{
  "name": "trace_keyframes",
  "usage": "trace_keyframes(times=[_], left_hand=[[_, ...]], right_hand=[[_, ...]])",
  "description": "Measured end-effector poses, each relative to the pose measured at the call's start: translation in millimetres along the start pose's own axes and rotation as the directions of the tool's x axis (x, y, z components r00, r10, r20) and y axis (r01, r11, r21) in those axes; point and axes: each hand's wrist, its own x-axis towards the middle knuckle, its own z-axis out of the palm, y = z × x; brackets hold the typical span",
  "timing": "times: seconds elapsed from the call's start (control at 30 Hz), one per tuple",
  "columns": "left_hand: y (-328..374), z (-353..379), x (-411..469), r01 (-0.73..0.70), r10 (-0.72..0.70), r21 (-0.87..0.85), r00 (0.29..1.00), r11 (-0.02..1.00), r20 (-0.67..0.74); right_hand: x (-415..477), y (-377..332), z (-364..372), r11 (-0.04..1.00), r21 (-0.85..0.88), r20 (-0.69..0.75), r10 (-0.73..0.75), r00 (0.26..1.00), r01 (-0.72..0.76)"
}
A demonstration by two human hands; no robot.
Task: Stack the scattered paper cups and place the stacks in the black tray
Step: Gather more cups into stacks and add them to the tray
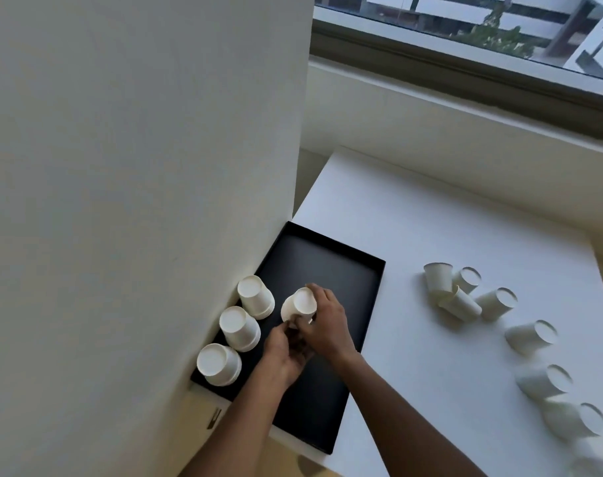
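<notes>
The black tray [337, 270] lies on the white table against the wall. Along its left side stand three upside-down stacks of white paper cups, one far [255, 296], one in the middle [239, 328] and one near [219, 364]. A fourth upside-down cup stack [298, 304] is over the tray's middle, tilted, and both hands are on it. My right hand [327, 321] grips its far and right side. My left hand [286, 352] holds its lower rim from the near side. Several loose white cups lie scattered on the table to the right, among them one upright [437, 277] and one on its side [530, 335].
A white wall [138, 166] rises directly left of the tray. A window and sill [465, 98] run along the back. The table's near edge [355, 466] passes just below the tray. More loose cups [575, 420] lie by the right edge.
</notes>
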Motion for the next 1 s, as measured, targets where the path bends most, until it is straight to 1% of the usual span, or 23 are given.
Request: trace_keyframes(times=[0.17,0.5,0.67,0.9,1.0], left_hand=[[2.0,-1.9,3.5,-0.005,0.004,-0.108,1.000,0.994,-0.005],[3.6,-7.3,8.6,-0.028,0.019,-0.145,0.998,0.989,-0.067],[4.9,-11.4,7.3,-0.043,0.032,-0.136,0.996,0.990,-0.088],[7.2,-12.5,9.3,-0.066,0.057,-0.107,0.995,0.992,-0.082],[5.7,-13.8,10.0,-0.061,0.054,-0.069,0.994,0.996,-0.100]], right_hand=[[7.8,-6.4,5.6,0.999,-0.024,0.030,0.023,0.999,-0.022],[5.1,-7.1,18.4,0.999,-0.039,0.068,0.020,0.997,-0.017],[5.6,-3.1,23.4,0.999,-0.025,0.096,0.026,0.995,-0.024],[2.7,3.5,28.7,0.999,0.004,0.141,0.050,0.989,-0.051],[1.0,7.3,28.7,0.997,0.021,0.154,0.068,0.986,-0.072]])
